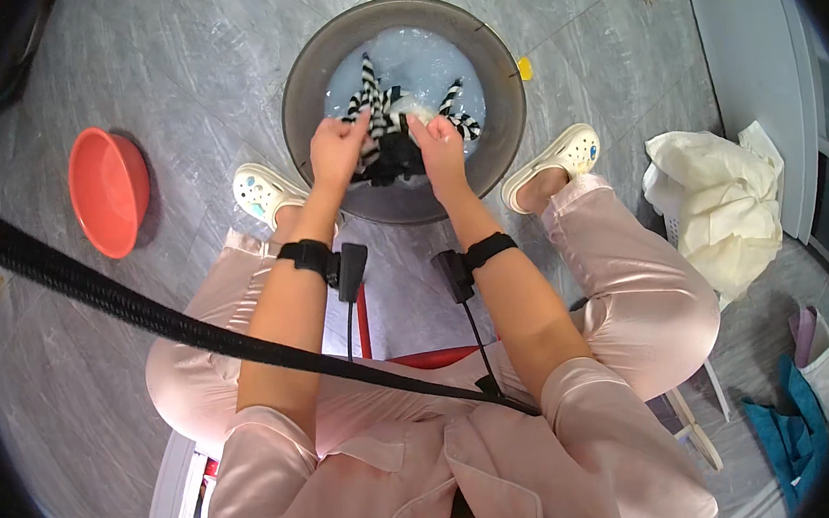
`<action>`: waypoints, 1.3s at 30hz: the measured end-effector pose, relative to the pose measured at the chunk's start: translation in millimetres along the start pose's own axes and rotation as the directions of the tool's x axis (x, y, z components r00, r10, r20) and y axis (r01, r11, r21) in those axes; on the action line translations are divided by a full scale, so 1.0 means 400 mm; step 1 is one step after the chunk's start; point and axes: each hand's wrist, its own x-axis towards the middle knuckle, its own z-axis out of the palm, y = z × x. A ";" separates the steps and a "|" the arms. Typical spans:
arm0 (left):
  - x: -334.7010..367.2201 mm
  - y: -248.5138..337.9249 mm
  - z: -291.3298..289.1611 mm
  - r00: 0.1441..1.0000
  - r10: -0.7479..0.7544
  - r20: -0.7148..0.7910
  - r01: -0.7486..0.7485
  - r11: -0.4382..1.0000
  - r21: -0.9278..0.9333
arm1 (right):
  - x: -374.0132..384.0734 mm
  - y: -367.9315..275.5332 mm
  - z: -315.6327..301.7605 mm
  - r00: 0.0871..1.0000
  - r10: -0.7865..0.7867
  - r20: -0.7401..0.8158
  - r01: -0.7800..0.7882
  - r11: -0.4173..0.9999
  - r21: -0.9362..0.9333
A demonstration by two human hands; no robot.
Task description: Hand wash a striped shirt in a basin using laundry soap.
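Observation:
A large grey round basin (301, 122) holds cloudy, bluish-white water (427, 49). A wet black-and-white striped fabric item (394, 149), with several thin striped strands and a black part at the near side, is half in the water. My left hand (336, 153) is closed on its left side, fingers curled into the stripes. My right hand (440, 150) pinches its right side with the thumb on top. Both hands are over the near half of the basin, a short way apart. Whether the item is a soft toy or a garment, I cannot tell.
An orange-red plastic bowl (109, 190) stands on the floor at left. Cream clogs (271, 194) flank the basin. A pale crumpled bag (722, 201) lies at right, near a grey cabinet (745, 67); teal cloth (793, 424) lies lower right. A thick black cable (146, 309) crosses my lap.

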 end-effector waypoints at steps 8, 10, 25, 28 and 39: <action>-0.011 -0.088 0.120 0.835 0.535 -0.129 -0.302 0.641 0.705 | -0.005 0.102 0.021 0.922 -0.386 -0.033 0.167 0.472 -0.865; 0.016 -0.087 0.143 0.868 0.486 -0.105 -0.264 0.630 0.730 | 0.025 0.119 0.018 0.926 -0.374 -0.057 0.178 0.566 -0.805; 0.170 -0.062 0.172 0.876 0.457 -0.155 -0.210 0.650 0.730 | 0.096 0.119 0.052 0.823 -0.527 -0.213 0.126 0.534 -0.836; 0.113 -0.046 0.183 0.847 0.477 -0.233 -0.179 0.670 0.721 | 0.031 0.101 0.039 0.959 -0.221 -0.177 0.009 0.648 -0.761; -0.118 -0.020 0.155 0.980 0.113 -0.164 -0.125 0.990 -0.070 | -0.081 -0.163 -0.041 0.939 0.310 0.148 -0.300 0.950 -0.090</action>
